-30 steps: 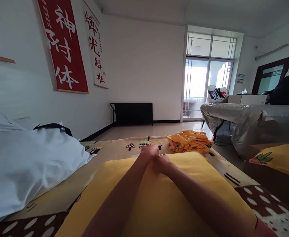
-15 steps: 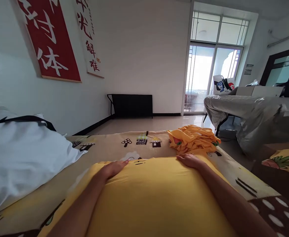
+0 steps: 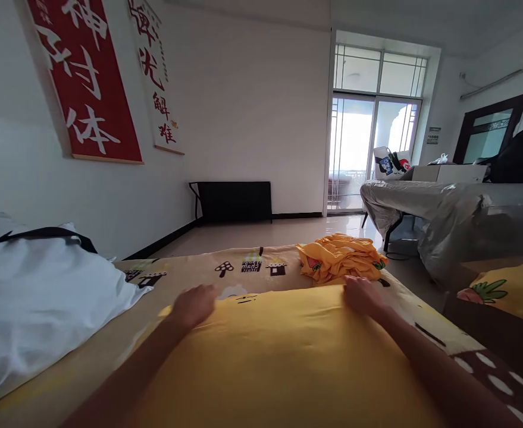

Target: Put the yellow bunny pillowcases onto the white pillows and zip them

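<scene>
A plump yellow pillow (image 3: 270, 351) fills the near middle, lying on a beige patterned blanket (image 3: 199, 267). At its far left corner my left hand (image 3: 194, 306) is closed, fingers curled over the fabric and partly smeared by motion. My right hand (image 3: 363, 295) grips the far right corner, its fingertips bent down out of sight. Just beyond that hand lies a crumpled heap of orange printed cloth (image 3: 339, 258).
On the left rests a white cloth bundle (image 3: 56, 297) with a black strap. To the right are a brown box (image 3: 479, 321) holding yellow printed cloth (image 3: 515, 285) and a plastic-covered table (image 3: 422, 193). A black folded panel (image 3: 234, 201) leans against the far wall.
My hands have gone from lying fairly flat on the pillow's top to closing on its far corners. The right hand shifted slightly outward. The camera view has tilted up a little.
</scene>
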